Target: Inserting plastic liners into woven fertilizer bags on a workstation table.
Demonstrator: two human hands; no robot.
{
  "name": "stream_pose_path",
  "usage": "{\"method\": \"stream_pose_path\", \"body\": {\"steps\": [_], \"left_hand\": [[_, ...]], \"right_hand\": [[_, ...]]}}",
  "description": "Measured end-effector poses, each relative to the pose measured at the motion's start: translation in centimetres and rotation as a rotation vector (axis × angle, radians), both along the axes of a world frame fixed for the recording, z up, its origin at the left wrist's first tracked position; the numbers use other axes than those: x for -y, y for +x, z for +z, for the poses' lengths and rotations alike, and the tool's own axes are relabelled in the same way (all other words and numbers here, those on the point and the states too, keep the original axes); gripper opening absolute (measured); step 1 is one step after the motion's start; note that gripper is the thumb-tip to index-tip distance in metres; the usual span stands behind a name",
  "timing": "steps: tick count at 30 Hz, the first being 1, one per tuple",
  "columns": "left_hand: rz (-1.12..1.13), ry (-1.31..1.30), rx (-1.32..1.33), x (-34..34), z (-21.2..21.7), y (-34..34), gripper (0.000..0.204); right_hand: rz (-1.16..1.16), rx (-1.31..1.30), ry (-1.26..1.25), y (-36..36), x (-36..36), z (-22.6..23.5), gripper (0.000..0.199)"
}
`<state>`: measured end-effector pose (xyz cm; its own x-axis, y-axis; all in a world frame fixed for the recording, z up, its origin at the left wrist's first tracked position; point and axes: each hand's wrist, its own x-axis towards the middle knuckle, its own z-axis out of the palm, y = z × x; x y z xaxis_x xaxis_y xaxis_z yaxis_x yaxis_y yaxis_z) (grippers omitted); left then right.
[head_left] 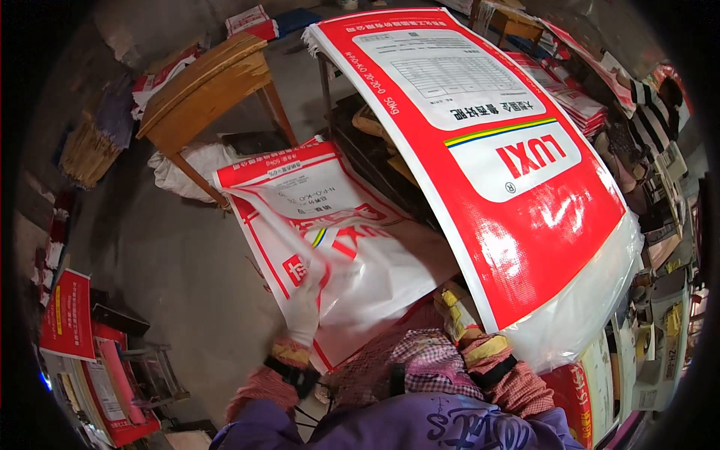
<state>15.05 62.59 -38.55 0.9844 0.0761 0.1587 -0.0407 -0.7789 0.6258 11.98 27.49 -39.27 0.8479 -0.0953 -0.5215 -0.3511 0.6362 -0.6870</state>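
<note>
A large red and white woven sack [517, 195] with a clear plastic liner at its near end arches over the right half of the view. My right hand [455, 302], in a glove with yellow stripes, reaches under its lower edge and grips it; the fingers are mostly hidden. A second red and white sack [315, 195] lies flatter on the left, folded and crumpled at its near end. My left hand [304, 304], in a white glove, is closed on that crumpled near edge. Both forearms wear checked sleeve covers.
A wooden table [202, 82] stands at the back left on the concrete floor [165, 255]. Stacks of red printed sacks [71, 315] lie at the lower left and more [577, 101] at the upper right, beside another person's striped sleeve [649, 101]. A dark frame [375, 161] sits under the large sack.
</note>
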Motion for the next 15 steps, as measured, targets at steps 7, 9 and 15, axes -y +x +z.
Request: {"method": "stream_pose_path", "body": {"steps": [7, 9, 15], "left_hand": [[0.163, 0.016, -0.923, -10.6, -18.7, -17.3, 0.037], [0.076, 0.181, -0.88, -12.0, -21.8, -18.4, 0.033], [0.028, 0.408, -0.687, -10.5, -26.8, -14.0, 0.023]], "right_hand": [[-0.041, -0.05, -0.282, 0.0, 1.5, -4.6, 0.022], [0.08, 0.0, -0.478, 0.0, 1.5, -4.8, 0.021], [-0.125, -0.153, -0.023, 0.0, 0.8, -2.3, 0.022]]}}
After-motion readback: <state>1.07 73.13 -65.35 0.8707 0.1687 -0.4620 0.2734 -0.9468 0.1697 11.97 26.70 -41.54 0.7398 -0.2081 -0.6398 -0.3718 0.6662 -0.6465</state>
